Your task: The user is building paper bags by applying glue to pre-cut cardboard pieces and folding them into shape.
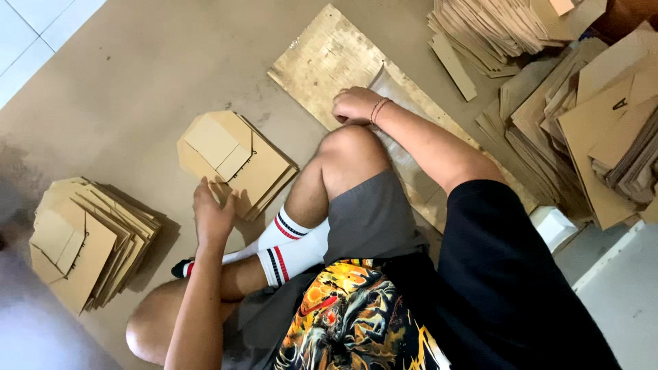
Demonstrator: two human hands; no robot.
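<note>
Brown paper-covered floor [137, 75], left hand [212, 212] open on folded cardboard stack [236, 161], right hand [355, 105] curled, pressing plastic sheet [401, 161]

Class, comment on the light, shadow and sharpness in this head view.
Head view: soft, even light; the left stack casts a shadow to its right; the bottom-left floor looks blurred; the left hand and right hand are fairly sharp.
</note>
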